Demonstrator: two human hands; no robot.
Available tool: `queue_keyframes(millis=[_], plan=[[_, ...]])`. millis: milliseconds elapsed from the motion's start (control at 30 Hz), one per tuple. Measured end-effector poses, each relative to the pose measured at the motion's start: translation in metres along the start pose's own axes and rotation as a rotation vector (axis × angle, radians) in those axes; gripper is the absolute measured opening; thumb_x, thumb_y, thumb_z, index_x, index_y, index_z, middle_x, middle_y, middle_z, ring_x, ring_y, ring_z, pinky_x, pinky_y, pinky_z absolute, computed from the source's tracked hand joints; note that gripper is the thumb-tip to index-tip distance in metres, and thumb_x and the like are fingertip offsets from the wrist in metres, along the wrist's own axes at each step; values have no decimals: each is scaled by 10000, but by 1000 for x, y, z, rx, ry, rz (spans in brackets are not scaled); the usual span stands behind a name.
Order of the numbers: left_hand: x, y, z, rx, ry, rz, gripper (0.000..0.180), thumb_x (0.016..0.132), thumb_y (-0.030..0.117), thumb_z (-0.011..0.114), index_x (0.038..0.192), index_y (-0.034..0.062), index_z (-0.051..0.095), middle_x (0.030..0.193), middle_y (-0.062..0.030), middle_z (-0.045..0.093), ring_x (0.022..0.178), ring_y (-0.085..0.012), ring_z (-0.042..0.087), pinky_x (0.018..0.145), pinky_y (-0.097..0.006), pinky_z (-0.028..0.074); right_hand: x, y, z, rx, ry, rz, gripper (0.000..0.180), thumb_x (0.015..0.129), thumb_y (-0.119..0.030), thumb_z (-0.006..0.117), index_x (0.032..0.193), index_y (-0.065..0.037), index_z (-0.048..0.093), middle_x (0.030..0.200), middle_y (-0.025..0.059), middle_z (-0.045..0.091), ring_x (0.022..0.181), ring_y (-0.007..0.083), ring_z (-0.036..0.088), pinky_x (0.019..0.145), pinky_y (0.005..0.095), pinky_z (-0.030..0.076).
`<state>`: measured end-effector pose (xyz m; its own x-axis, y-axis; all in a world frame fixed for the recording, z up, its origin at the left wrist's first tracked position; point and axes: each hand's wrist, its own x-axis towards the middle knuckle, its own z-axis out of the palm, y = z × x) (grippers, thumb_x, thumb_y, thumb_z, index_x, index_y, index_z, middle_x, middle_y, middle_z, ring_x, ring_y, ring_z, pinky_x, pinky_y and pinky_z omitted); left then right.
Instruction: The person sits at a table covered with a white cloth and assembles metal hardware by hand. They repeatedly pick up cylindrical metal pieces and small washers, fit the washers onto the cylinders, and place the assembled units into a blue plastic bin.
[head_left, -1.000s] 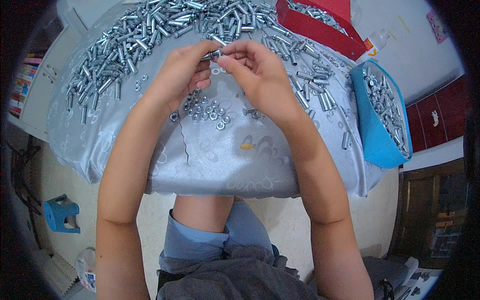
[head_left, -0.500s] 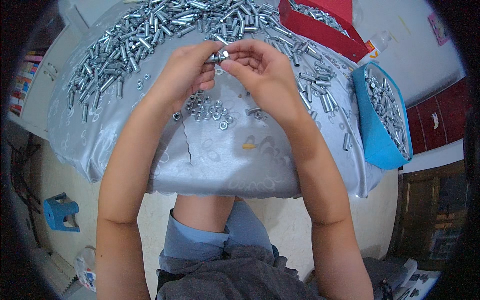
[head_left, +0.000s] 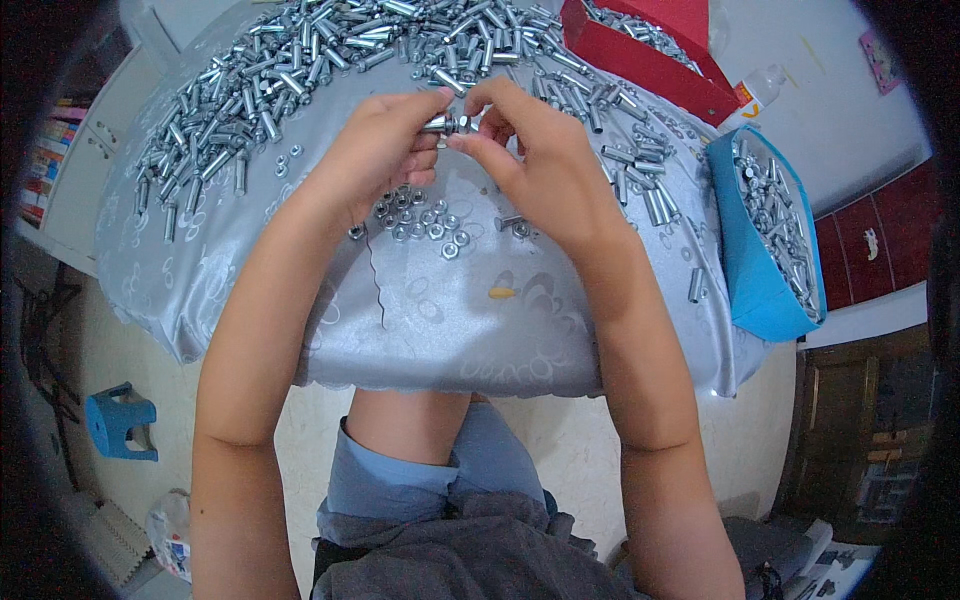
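A metal sleeve anchor lies sideways between my two hands, above the middle of the table. Closed around its sleeve end is my left hand, thumb on top and the other fingers curled under. My right hand has its thumb and forefinger around the other end, where a hex nut shows. Part of that end is hidden by the right fingers. Just below my hands, several loose nuts lie in a group on the shiny grey tablecloth. A bolt rests beside them, under my right wrist.
A wide heap of sleeve anchors covers the table's far side. At the far right stands a red box of metal parts, with a plastic bottle behind. A blue bin of anchors sits at the right edge. A yellow piece lies nearer me.
My right forefinger and thumb have spread a little and shifted right, showing more of the nut end. My left hand still grips the sleeve, almost in the same place.
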<state>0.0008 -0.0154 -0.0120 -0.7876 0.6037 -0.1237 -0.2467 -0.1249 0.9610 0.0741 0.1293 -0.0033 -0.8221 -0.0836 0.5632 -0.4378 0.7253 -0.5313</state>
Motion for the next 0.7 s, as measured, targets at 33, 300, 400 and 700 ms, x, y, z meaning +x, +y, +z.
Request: queue_keyframes(millis=[33, 300, 400, 700], plan=[[1, 0, 0, 11, -11, -3, 240, 856, 301, 515, 797, 70, 530, 541, 57, 378, 418, -34, 308, 381, -189, 262, -1, 2, 0, -23, 7, -35, 193, 766, -177, 598, 873, -37, 521, 748, 152, 567, 708, 325, 555, 600, 375, 431], [2, -3, 2, 81, -21, 78, 234, 869, 301, 495, 817, 74, 522, 550, 54, 380, 435, -41, 327, 407, -203, 277, -1, 1, 0, 7, -93, 34, 244, 822, -261, 523, 905, -32, 534, 742, 192, 554, 714, 369, 538, 611, 411, 425], [0, -2, 6, 75, 3, 144, 224, 863, 300, 505, 834, 78, 511, 562, 53, 383, 445, -44, 333, 412, -204, 272, -1, -2, 1, 86, -139, 205, 263, 821, -271, 523, 918, -28, 540, 742, 197, 556, 710, 366, 540, 612, 406, 431], [3, -1, 5, -37, 34, 123, 216, 850, 300, 534, 823, 88, 501, 557, 68, 314, 444, -40, 283, 412, -197, 255, 3, 6, -7, 25, 70, -130, 210, 737, -144, 625, 904, -42, 548, 786, 139, 586, 718, 293, 580, 596, 355, 448]])
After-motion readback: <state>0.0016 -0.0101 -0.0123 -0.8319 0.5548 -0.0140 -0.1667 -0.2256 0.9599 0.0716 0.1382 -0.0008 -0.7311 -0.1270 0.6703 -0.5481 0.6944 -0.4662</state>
